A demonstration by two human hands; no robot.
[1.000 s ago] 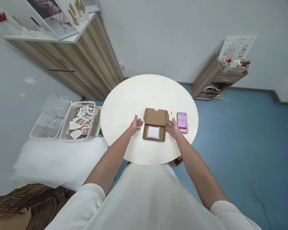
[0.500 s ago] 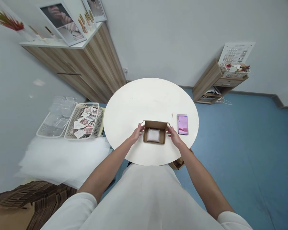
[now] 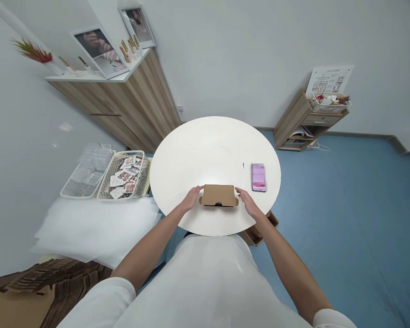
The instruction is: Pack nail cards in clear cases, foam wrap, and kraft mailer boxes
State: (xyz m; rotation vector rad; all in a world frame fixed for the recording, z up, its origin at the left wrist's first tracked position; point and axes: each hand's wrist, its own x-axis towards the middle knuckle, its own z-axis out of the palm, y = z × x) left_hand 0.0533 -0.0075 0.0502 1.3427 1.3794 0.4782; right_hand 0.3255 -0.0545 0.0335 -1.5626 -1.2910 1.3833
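A small brown cardboard box (image 3: 219,195) sits on the round white table (image 3: 212,150), its lid lying over the top. Small rounded flaps stick out at its left and right front corners, and a dark notch shows in the middle of the front edge. My left hand (image 3: 191,197) is at the box's left side, fingers stretched toward the back left corner. On the opposite side my right hand (image 3: 246,200) has its fingers apart, fingertips close to the back right corner. Whether the fingertips touch the cardboard I cannot tell. The inside of the box is hidden.
A phone (image 3: 258,177) lies right of the box. Left of the table are a basket of printed cards (image 3: 125,175), a basket of clear plastic cases (image 3: 89,173), white sheets (image 3: 95,228) and stacked cardboard (image 3: 58,287). An open carton (image 3: 256,234) stands below the table's right edge.
The box's lid has come down from upright and now covers the white packet that showed inside. Both hands have stayed beside the box. The camera view has tilted slightly.
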